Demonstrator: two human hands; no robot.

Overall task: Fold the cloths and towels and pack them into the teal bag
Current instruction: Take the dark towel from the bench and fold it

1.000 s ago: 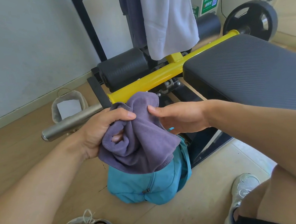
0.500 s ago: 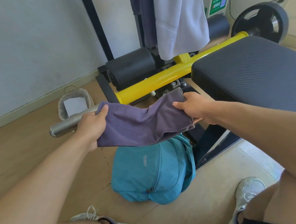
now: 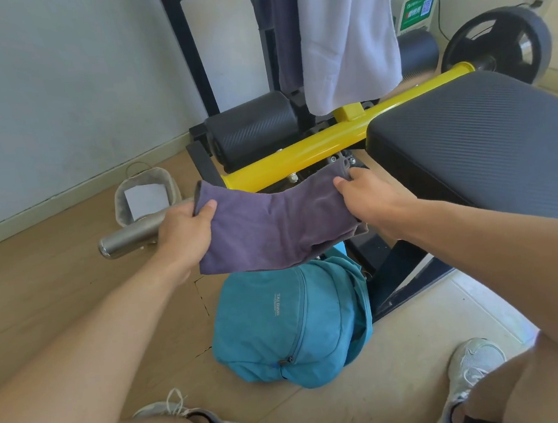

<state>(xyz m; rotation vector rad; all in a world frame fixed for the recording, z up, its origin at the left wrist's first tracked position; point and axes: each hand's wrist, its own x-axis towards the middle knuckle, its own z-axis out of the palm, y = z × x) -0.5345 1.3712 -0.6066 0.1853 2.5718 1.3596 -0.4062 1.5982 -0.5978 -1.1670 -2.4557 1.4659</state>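
A purple cloth [image 3: 272,225] hangs stretched between my two hands, folded over into a wide band. My left hand [image 3: 183,231] pinches its left end and my right hand [image 3: 369,198] grips its right end. Directly below it on the floor lies the teal bag [image 3: 283,328], bulging, its zip running down the front. A white towel [image 3: 345,32] hangs from the black frame behind, and beside it a darker purple cloth [image 3: 283,38] also hangs.
A weight bench with a black padded seat [image 3: 483,141] and a yellow bar [image 3: 299,157] stands right behind the cloth. A steel bar end [image 3: 129,237] sticks out at left, near a small grey basket [image 3: 147,199]. My shoes rest at either side of the bag.
The purple cloth was bunched in my hands; my hands have drawn apart and pulled it out into a flat band above the bag.
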